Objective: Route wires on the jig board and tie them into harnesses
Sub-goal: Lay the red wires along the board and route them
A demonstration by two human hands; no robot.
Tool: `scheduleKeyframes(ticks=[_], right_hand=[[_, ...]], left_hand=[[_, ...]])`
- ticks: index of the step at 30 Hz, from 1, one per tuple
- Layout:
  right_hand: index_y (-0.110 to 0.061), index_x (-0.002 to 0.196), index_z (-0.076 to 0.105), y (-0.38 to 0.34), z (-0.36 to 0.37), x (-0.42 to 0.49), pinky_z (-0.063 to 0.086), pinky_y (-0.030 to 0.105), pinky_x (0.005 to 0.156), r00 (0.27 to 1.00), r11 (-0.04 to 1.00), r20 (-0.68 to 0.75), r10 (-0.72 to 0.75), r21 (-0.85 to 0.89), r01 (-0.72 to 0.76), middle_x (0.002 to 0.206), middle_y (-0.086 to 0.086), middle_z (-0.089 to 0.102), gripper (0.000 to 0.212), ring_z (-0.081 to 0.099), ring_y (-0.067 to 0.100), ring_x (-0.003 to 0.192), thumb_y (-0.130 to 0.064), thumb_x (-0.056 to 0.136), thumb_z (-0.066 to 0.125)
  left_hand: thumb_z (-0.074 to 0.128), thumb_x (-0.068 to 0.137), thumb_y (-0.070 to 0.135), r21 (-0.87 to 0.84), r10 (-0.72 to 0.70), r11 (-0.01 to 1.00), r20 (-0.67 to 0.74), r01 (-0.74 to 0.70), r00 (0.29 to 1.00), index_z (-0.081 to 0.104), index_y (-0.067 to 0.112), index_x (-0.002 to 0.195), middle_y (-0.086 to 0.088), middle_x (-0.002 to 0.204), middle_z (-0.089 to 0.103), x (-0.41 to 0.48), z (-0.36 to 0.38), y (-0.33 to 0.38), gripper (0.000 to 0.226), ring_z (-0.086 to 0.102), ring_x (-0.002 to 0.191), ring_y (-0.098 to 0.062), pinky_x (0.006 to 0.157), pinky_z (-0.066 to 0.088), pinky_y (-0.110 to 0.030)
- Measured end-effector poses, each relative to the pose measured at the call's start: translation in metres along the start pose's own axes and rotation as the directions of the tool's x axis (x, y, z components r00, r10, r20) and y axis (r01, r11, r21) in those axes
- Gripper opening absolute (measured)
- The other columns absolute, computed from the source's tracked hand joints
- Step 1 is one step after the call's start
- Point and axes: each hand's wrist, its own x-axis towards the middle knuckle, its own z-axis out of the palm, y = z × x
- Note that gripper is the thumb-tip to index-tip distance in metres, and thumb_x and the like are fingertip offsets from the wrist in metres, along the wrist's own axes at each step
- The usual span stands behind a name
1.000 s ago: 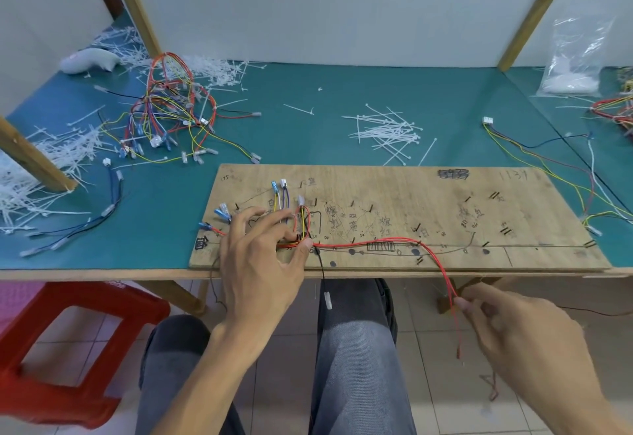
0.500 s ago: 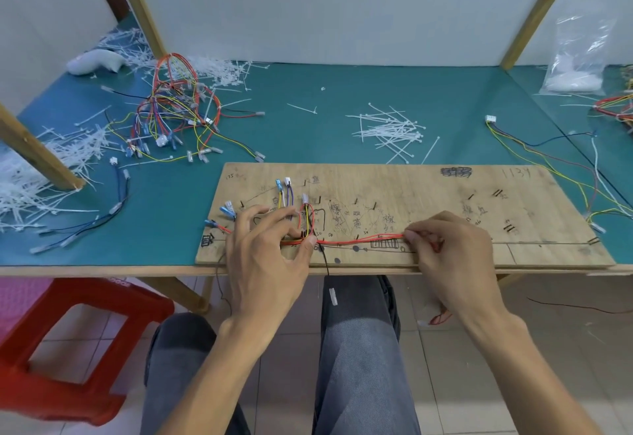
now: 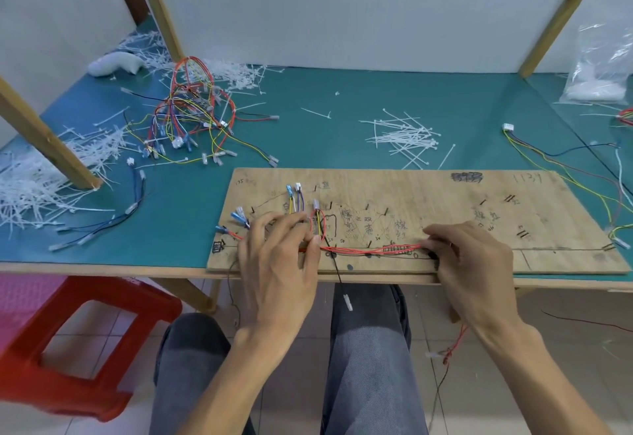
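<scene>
A wooden jig board (image 3: 445, 195) with pegs and pen marks lies at the table's front edge. A bundle of red wires (image 3: 370, 249) runs along its lower line between my two hands. My left hand (image 3: 277, 256) presses the bundle onto the board near the left pegs, thumb and fingertips pinching it. My right hand (image 3: 469, 260) pinches the bundle's other end near the board's middle; the wire tails (image 3: 452, 349) hang off the edge below it. Short wires with blue and white connectors (image 3: 294, 191) stand on the left pegs. A black wire (image 3: 339, 277) dangles over the edge.
A pile of finished harnesses (image 3: 191, 119) lies back left, loose white cable ties (image 3: 404, 136) in the middle, cut tie ends (image 3: 41, 174) far left. More wires (image 3: 561, 160) trail at the right, near a plastic bag (image 3: 603, 68). A red stool (image 3: 68, 338) stands lower left.
My right hand rose from below the table edge onto the board, drawing the red wires taut along the lower line. My left hand stayed in place.
</scene>
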Motion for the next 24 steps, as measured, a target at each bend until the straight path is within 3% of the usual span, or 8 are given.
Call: scheduleKeyframes(ticks=[4, 10, 13, 18, 24], right_hand=[[-0.003, 0.094, 0.081, -0.004, 0.005, 0.018, 0.059, 0.051, 0.072, 0.996, 0.998, 0.064, -0.057, -0.014, 0.058, 0.087, 0.007, 0.077, 0.009, 0.07, 0.03, 0.081, 0.002, 0.086, 0.082], [-0.01, 0.094, 0.083, 0.006, 0.002, 0.017, 0.058, 0.046, 0.071, 0.99, 0.997, 0.125, -0.064, 0.061, 0.057, 0.09, -0.001, 0.073, 0.007, 0.066, 0.021, 0.081, -0.007, 0.092, 0.078], [-0.011, 0.096, 0.085, 0.007, 0.001, 0.013, 0.06, 0.039, 0.07, 0.989, 0.999, 0.143, -0.031, 0.024, 0.028, 0.092, -0.001, 0.071, 0.017, 0.065, 0.017, 0.08, 0.003, 0.089, 0.077], [-0.009, 0.098, 0.084, -0.002, 0.001, 0.015, 0.06, 0.041, 0.073, 0.981, 0.996, 0.178, 0.082, -0.032, -0.077, 0.089, -0.005, 0.064, 0.023, 0.063, 0.016, 0.079, 0.009, 0.086, 0.077], [-0.005, 0.095, 0.084, -0.004, 0.007, 0.008, 0.054, 0.046, 0.063, 0.994, 0.998, 0.097, 0.042, -0.055, -0.037, 0.081, 0.003, 0.061, 0.022, 0.058, 0.026, 0.072, 0.012, 0.084, 0.075]], left_hand=[[0.068, 0.101, 0.035, 0.046, -0.007, 0.999, -0.034, 0.008, 0.999, 0.071, 0.026, 0.097, 0.018, 0.131, 0.067, -0.002, 0.004, -0.007, 0.01, 0.05, 0.128, -0.019, 0.101, 0.038, -0.043], [0.065, 0.102, 0.037, 0.083, -0.012, 0.996, -0.044, 0.015, 0.999, 0.072, 0.025, 0.102, 0.017, 0.133, 0.067, -0.002, 0.006, -0.01, 0.014, 0.051, 0.128, -0.019, 0.103, 0.038, -0.043], [0.067, 0.101, 0.037, 0.088, -0.011, 0.996, -0.044, 0.015, 0.999, 0.073, 0.023, 0.103, 0.015, 0.133, 0.067, -0.002, 0.005, -0.01, 0.014, 0.052, 0.128, -0.02, 0.102, 0.04, -0.045], [0.07, 0.1, 0.037, 0.07, -0.037, 0.997, -0.039, 0.04, 0.999, 0.075, 0.022, 0.104, 0.014, 0.133, 0.069, -0.002, 0.003, -0.006, 0.017, 0.053, 0.131, -0.019, 0.103, 0.042, -0.048], [0.068, 0.102, 0.035, 0.078, -0.01, 0.997, -0.049, 0.014, 0.999, 0.074, 0.023, 0.107, 0.014, 0.134, 0.068, -0.001, 0.005, -0.009, 0.015, 0.054, 0.13, -0.021, 0.103, 0.041, -0.05]])
